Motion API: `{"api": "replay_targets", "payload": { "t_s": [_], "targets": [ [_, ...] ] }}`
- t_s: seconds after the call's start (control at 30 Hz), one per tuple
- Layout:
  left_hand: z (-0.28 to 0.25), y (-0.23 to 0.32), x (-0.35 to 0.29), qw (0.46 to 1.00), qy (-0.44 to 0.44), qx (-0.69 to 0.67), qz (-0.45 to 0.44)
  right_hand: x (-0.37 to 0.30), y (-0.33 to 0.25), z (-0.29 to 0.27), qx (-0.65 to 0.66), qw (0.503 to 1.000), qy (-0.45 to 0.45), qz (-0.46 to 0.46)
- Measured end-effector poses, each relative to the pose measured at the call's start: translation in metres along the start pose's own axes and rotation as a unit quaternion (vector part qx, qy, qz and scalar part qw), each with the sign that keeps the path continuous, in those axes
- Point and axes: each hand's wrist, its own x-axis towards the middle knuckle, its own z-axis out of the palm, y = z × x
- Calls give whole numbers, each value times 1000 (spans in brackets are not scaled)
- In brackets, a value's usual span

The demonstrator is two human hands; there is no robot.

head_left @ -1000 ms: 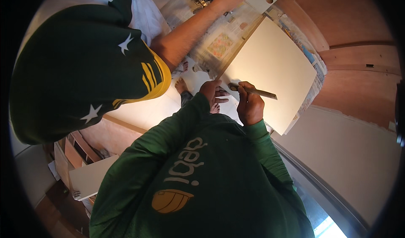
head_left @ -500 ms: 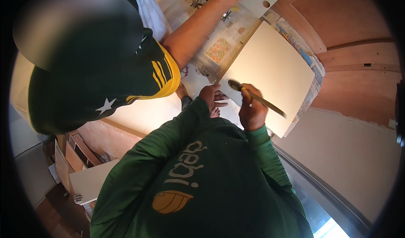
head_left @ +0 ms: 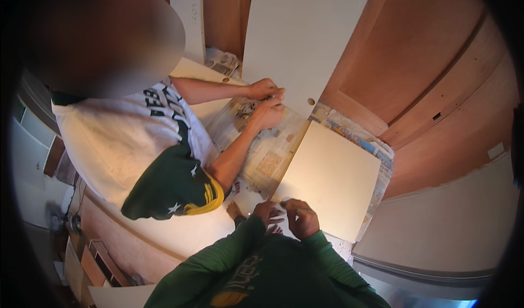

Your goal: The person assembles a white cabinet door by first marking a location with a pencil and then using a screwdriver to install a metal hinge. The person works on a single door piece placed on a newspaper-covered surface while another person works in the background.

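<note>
A flat cream panel (head_left: 333,179) lies in front of me, on newspaper. At its near left corner is my left hand (head_left: 266,212), its visible fingers somewhat spread and its fingertips close to the panel edge. Right beside it, over the panel's near edge, my right hand (head_left: 302,219) is curled closed around a tool. Only a small dark end of the tool (head_left: 284,203) shows between the two hands; the rest is hidden. Beyond my left hand, a co-worker's hands (head_left: 266,101) meet over something small that I cannot make out.
A tall white panel (head_left: 300,40) with round holes stands behind the cream one. Metal hardware (head_left: 245,111) lies on newspaper (head_left: 265,160) near the co-worker's arms. The co-worker (head_left: 125,138) is close on my left. Brown wooden panels (head_left: 404,46) rise at the right.
My right hand has drawn in toward my left hand, and the long tool has largely gone out of sight. The view has tilted up. The co-worker's two hands now show together.
</note>
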Motion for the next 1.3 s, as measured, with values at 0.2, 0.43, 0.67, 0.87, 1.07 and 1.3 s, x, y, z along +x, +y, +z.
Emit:
{"api": "replay_targets", "payload": {
  "t_s": [0.2, 0.43, 0.67, 0.87, 1.07, 1.3],
  "targets": [
    [9, 8, -13, 1000, -3, 29, 9, 3, -3, -15, 26, 1000, 5, 4],
    [17, 7, -19, 998, 13, 60, 11, 6, -2, -14, -13, 999, -41, -12],
    [5, -4, -19, 998, -4, 65, -26, -4, 6, -14, 96, 990, -48, 87],
    [14, 9, -26, 998, 35, 42, 26, 9, -3, -20, 19, 995, -94, 14],
    [12, 5, -11, 998, 23, 46, 23, 19, -7, -25, -12, 996, -87, -19],
    [9, 1, -15, 998, 7, 46, 30, 15, -1, -22, 2, 997, -78, 18]
  ]
}}
